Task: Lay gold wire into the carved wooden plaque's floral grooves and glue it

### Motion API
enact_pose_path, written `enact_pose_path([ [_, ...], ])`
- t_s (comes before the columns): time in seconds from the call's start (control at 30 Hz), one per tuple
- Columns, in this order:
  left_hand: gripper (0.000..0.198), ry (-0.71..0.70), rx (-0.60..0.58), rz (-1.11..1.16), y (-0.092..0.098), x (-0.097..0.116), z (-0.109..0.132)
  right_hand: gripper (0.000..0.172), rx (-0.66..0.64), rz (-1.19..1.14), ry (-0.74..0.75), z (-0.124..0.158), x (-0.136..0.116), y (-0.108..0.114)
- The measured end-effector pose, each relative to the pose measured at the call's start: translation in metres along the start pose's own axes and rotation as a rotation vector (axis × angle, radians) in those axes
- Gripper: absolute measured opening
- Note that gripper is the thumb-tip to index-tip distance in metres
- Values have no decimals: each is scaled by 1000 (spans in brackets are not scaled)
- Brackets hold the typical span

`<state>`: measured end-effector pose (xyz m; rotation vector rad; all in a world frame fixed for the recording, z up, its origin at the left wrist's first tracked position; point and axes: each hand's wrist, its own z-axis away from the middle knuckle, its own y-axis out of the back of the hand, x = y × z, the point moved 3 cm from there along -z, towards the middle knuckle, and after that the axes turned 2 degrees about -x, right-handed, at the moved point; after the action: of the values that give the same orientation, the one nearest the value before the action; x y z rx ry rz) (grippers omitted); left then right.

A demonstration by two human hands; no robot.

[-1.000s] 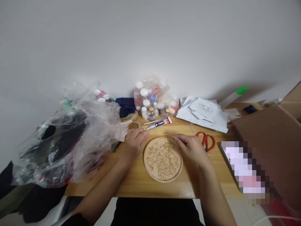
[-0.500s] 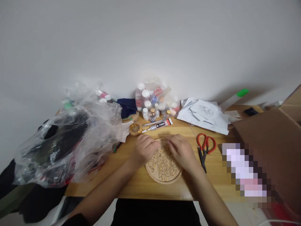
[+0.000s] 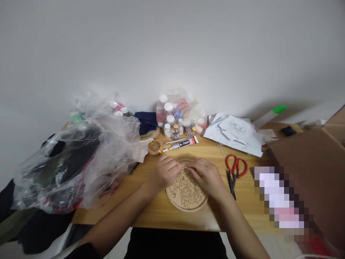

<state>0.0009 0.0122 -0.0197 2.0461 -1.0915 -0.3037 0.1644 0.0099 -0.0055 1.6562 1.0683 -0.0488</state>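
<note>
A round wooden disc with a carved flower pattern outlined in gold lies on the wooden table in front of me. My left hand and my right hand rest on the disc's far half. Their fingertips meet in a pinch over the top of the pattern. A thin gold wire shows between the fingertips, too fine to follow. Both hands have their fingers curled and closed.
A B-7000 glue tube and a small gold spool lie just beyond the disc. Red scissors lie to the right. Small bottles in a bag, paper sketches, a large plastic bag and a cardboard box crowd the table.
Both hands came together from the disc's two sides onto its top half. The gold spool, covered by my left hand a second ago, is now uncovered.
</note>
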Motion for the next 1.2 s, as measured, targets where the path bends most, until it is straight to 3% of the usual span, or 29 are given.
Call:
enact_pose_path([
  [0.3, 25, -18, -142, 39, 3, 4, -5, 20, -7, 88, -52, 3, 4, -1],
  [0.53, 22, 52, -181, -37, 8, -10, -3, 20, 89, 136, -190, 7, 19, 14],
  [1.0, 19, 205, -2, -176, 16, -19, -2, 26, 350, 152, -441, 15, 46, 41],
  [1.2, 21, 237, 102, -243, 15, -40, 7, 29, 585, 182, -568, 26, 56, 50],
])
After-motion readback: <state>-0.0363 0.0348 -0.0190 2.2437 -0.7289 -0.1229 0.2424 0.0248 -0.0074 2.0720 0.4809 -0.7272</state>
